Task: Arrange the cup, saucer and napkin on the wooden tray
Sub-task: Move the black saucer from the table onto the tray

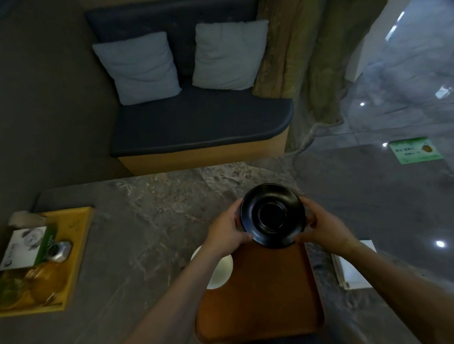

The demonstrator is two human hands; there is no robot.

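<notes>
A black round saucer (272, 216) is held in the air, tilted toward me, above the far end of the brown wooden tray (259, 300). My left hand (228, 232) grips its left rim and my right hand (321, 230) grips its right rim. A white cup (221, 273) sits at the tray's left edge, partly hidden by my left forearm. A white folded napkin (353, 266) lies on the table to the right of the tray.
A yellow tray (78, 229) at the table's left holds a tissue box (26, 247), a small metal tin (57, 251) and glassware. Beyond the grey stone table (147, 222) stands a dark bench with two cushions. Glossy floor lies to the right.
</notes>
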